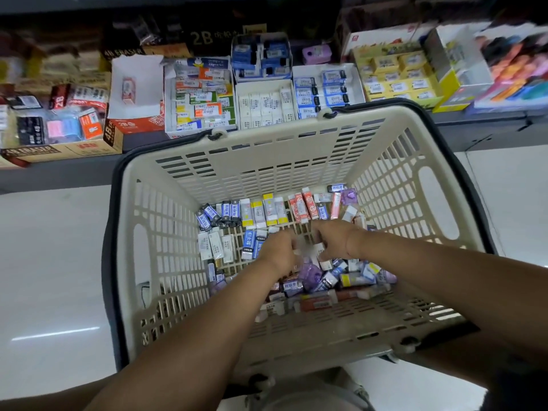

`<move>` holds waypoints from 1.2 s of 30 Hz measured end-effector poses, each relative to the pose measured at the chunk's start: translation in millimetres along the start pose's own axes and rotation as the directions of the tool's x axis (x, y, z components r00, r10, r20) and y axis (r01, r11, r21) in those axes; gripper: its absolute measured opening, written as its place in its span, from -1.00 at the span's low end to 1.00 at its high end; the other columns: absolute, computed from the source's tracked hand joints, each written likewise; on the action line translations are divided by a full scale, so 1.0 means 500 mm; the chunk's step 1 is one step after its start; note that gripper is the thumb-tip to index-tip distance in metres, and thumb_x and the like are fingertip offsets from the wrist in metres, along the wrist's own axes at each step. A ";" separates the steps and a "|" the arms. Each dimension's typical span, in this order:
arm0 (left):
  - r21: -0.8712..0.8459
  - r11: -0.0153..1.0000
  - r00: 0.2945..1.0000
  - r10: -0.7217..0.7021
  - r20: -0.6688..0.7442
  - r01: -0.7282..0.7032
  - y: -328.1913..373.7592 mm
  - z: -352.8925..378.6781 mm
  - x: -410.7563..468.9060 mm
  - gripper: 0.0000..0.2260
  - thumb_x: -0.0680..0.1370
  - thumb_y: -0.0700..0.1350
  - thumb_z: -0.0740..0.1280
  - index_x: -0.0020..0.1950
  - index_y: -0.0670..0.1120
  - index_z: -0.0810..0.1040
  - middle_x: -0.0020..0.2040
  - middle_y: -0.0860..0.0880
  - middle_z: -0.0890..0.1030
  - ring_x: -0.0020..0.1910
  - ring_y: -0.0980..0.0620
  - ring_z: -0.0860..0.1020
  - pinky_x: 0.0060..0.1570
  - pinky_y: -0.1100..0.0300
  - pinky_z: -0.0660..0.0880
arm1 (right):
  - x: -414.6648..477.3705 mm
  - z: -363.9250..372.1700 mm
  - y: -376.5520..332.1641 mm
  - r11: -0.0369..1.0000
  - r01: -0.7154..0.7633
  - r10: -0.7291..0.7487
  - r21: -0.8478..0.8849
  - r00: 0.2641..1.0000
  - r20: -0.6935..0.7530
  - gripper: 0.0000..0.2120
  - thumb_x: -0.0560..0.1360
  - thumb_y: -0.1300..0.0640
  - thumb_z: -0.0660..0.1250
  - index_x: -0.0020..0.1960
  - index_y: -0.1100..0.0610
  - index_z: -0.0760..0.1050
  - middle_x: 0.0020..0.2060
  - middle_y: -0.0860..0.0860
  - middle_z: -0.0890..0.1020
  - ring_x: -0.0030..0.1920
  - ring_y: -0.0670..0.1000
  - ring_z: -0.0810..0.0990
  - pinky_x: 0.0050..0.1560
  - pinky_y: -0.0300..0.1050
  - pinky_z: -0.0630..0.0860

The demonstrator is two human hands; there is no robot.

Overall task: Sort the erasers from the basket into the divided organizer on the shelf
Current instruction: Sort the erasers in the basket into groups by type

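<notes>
Erasers [267,210] in blue, yellow, red and purple sleeves lie loose on the floor of the cream basket [267,149]; we judge the picking step to be in hand. Left hand [280,250] and right hand [335,240] are both down in the pile with fingers curled, but blur means we cannot tell what either holds. The next move calls for carrying one kind to its matching compartment of the organizer [264,83] on the shelf [59,173]. Legible: "4B ERASER" carton [29,151], "2B" box [204,38].
</notes>
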State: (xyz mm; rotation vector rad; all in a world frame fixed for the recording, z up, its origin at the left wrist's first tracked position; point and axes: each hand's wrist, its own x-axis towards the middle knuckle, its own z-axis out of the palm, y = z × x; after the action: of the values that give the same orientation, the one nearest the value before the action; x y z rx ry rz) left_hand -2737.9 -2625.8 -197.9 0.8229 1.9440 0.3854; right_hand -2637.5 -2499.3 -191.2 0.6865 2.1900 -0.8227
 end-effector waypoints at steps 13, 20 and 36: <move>0.071 0.982 0.932 -0.140 -0.335 0.173 -0.136 -0.183 -0.059 -0.90 0.52 -0.20 0.39 0.02 -0.15 0.65 0.01 -0.11 0.65 -0.03 -0.03 0.57 -0.05 0.20 0.44 | 0.033 0.022 -0.055 0.967 -0.207 0.209 -0.152 0.978 0.003 -0.66 0.47 -0.11 0.36 -0.09 0.20 0.54 -0.20 0.06 0.58 -0.15 0.06 0.58 -0.14 -0.15 0.53; 0.333 0.892 0.897 -0.153 -0.414 0.306 -0.145 -0.175 -0.067 -0.68 0.52 -0.39 0.24 0.24 -0.19 0.55 0.25 -0.19 0.49 0.11 -0.16 0.56 0.13 0.08 0.46 | 0.034 -0.006 -0.061 0.968 -0.182 0.192 -0.170 0.980 0.046 -0.76 0.50 0.16 0.34 0.11 0.23 0.62 0.05 0.11 0.67 0.01 0.08 0.65 0.02 -0.10 0.59; 0.515 0.826 0.954 -0.088 -0.287 0.231 -0.145 -0.141 -0.099 -0.58 0.53 -0.23 0.26 0.39 -0.04 0.38 0.32 -0.14 0.25 0.28 -0.16 0.36 0.24 0.02 0.38 | 0.119 0.028 -0.277 0.932 -0.023 0.105 0.362 0.972 -0.209 -0.87 0.46 0.12 0.42 -0.02 0.13 0.65 0.00 0.08 0.67 0.00 0.07 0.63 -0.02 -0.17 0.52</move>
State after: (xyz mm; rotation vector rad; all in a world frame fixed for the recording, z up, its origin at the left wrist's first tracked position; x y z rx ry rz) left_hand -2811.5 -2707.2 -172.2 0.9901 2.3909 -0.1982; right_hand -2760.8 -2587.5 -194.6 1.0714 2.2217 -1.1750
